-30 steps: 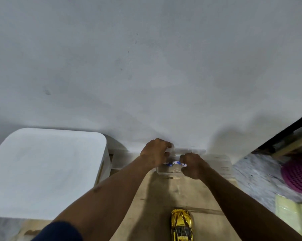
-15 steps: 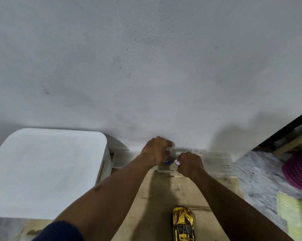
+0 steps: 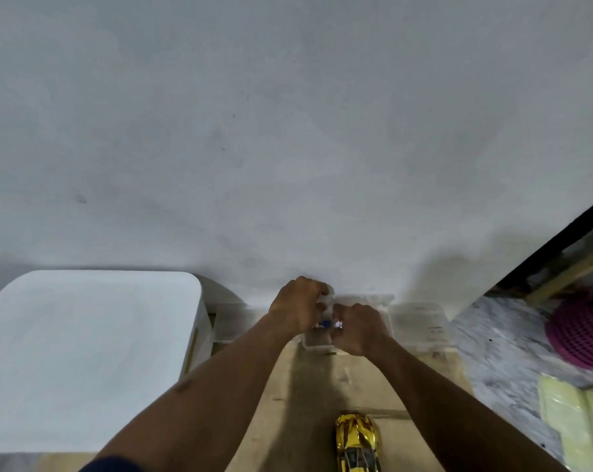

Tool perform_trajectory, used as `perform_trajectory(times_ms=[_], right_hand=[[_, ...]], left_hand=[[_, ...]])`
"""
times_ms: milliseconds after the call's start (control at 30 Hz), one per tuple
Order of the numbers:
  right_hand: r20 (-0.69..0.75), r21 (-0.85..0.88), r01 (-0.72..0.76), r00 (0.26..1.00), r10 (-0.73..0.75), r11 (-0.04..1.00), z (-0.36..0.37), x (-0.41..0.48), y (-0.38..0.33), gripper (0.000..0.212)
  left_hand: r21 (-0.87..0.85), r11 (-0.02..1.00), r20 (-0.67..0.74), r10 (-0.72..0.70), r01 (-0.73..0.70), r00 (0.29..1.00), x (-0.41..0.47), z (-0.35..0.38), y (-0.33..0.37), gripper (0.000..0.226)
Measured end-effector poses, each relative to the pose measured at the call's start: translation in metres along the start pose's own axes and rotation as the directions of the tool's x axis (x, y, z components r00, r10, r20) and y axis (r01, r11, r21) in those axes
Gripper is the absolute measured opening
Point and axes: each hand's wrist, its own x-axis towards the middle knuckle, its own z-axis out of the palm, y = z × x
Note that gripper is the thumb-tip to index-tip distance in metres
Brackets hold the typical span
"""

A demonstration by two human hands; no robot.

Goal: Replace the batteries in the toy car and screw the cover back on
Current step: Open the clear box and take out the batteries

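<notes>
A shiny yellow toy car (image 3: 356,444) stands on its wheels on the wooden board (image 3: 322,386), near the bottom edge between my forearms. Both hands are up at the wall over a small clear plastic box (image 3: 317,346). My left hand (image 3: 298,308) and my right hand (image 3: 358,330) have curled fingers and pinch small blue and white batteries (image 3: 326,323) between them above the box. Most of the batteries are hidden by the fingers.
A large white lidded bin (image 3: 84,352) fills the left side. A second clear container (image 3: 421,327) stands right of the box against the grey wall. On the marble floor at right lie a pink basket (image 3: 581,335) and a pale yellow-green bag (image 3: 574,417).
My right hand has moved left towards my left hand, so less of the batteries shows between them. The view has shifted slightly; the car stays in place.
</notes>
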Motion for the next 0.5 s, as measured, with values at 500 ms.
perform_trajectory(times_ms=[500], right_hand=[[0.091, -0.035, -0.055, 0.994, 0.058, 0.998, 0.011, 0.013, -0.023, 0.032]], left_hand=[[-0.018, 1.000, 0.008, -0.018, 0.018, 1.000, -0.002, -0.004, 0.001, 0.023]])
